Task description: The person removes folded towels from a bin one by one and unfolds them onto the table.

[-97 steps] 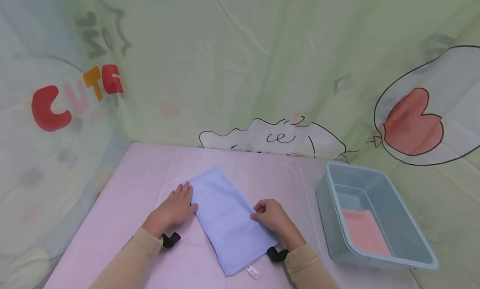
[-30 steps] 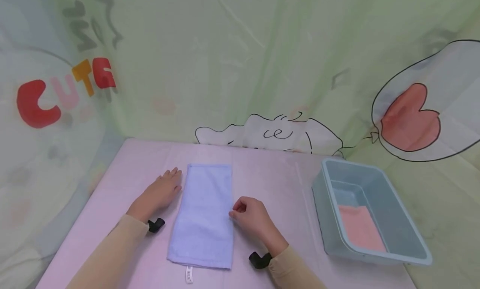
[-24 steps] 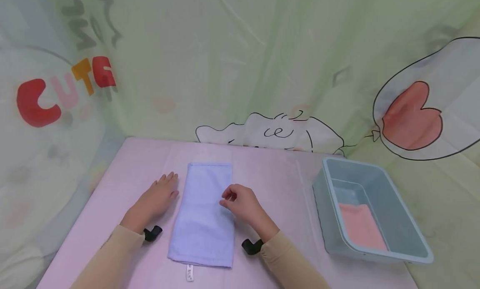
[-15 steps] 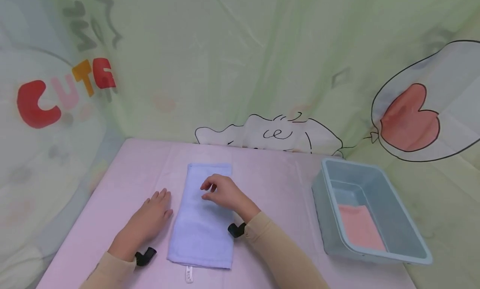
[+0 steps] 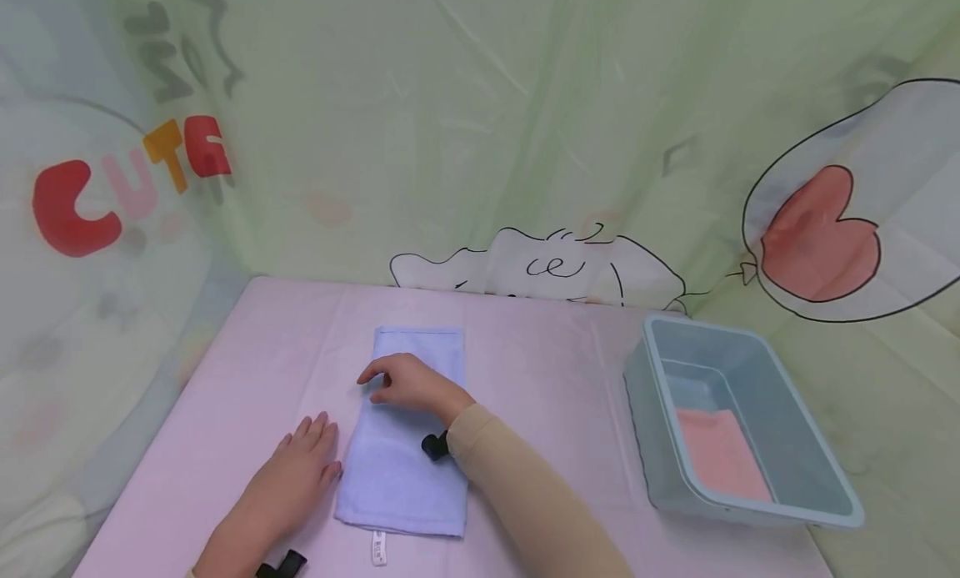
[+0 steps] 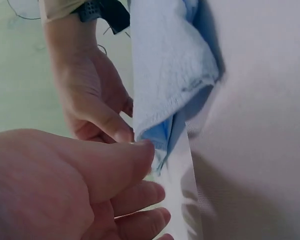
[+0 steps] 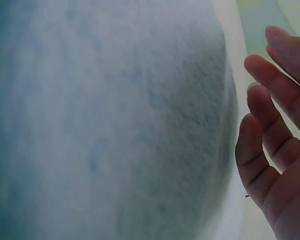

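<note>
A light blue towel [image 5: 408, 478], folded into a long strip, lies lengthwise on the pink-covered table, its white tag [image 5: 378, 549] sticking out at the near end. My left hand [image 5: 292, 478] is spread with its fingers straight, beside the towel's lower left edge. In the left wrist view its thumb [image 6: 125, 160] overlaps a towel corner. My right hand [image 5: 408, 384] reaches across the upper part of the towel, fingertips around its left edge. Its fingers are loosely bent and hold nothing; the right wrist view shows those fingers [image 7: 270, 115] apart beside the towel.
A blue-grey plastic bin [image 5: 750, 511] stands at the table's right side with a folded pink cloth [image 5: 720, 453] inside. A printed curtain [image 5: 450, 144] hangs behind the table and along the left side.
The towel, slanted at first with both hands at its sides, now lies straight. My right hand has crossed leftward over it. My left hand has slid back toward the near edge.
</note>
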A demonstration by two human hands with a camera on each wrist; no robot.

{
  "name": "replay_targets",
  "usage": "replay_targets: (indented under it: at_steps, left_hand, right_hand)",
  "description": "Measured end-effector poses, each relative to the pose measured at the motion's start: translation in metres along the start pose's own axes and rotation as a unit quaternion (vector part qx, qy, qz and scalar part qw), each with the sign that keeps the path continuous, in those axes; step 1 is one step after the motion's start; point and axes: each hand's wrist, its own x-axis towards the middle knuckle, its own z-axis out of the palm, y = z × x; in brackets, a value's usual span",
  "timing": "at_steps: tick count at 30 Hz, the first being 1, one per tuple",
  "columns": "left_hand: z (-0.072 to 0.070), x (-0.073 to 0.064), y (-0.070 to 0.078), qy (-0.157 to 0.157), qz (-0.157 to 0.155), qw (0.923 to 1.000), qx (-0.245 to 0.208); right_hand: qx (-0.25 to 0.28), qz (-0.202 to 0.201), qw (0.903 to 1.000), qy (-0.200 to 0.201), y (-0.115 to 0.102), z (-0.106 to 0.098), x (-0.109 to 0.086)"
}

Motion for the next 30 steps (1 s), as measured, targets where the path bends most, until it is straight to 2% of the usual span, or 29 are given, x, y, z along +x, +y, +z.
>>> replay_targets:
  at_steps: [7,11,16,20,26,30]
  left_hand:
    - [0.003,-0.010,0.004,0.017,0.031,0.9994,-0.006]
    - [0.003,-0.013,0.006,0.014,0.026,0.9995,-0.011]
    - [0.002,-0.013,0.007,0.015,0.022,0.9994,-0.020]
    - [0.005,-0.013,0.006,0.022,0.026,0.9992,-0.023]
    - [0.008,-0.013,0.006,0.028,0.036,0.9986,-0.026]
    - [0.008,-0.014,0.007,0.031,0.037,0.9985,-0.026]
  right_hand:
    - [-0.058,-0.023,0.9976,-0.030,-0.002,0.012,0.013]
    - [-0.117,-0.041,0.9917,-0.033,-0.003,0.016,0.013]
    - [-0.165,-0.041,0.9852,-0.026,-0.004,0.017,0.011]
    - [-0.160,-0.038,0.9862,-0.016,-0.002,0.016,0.008]
    - [-0.085,-0.038,0.9956,0.016,0.004,0.014,0.004]
    - [-0.042,-0.030,0.9985,0.018,0.004,0.010,-0.001]
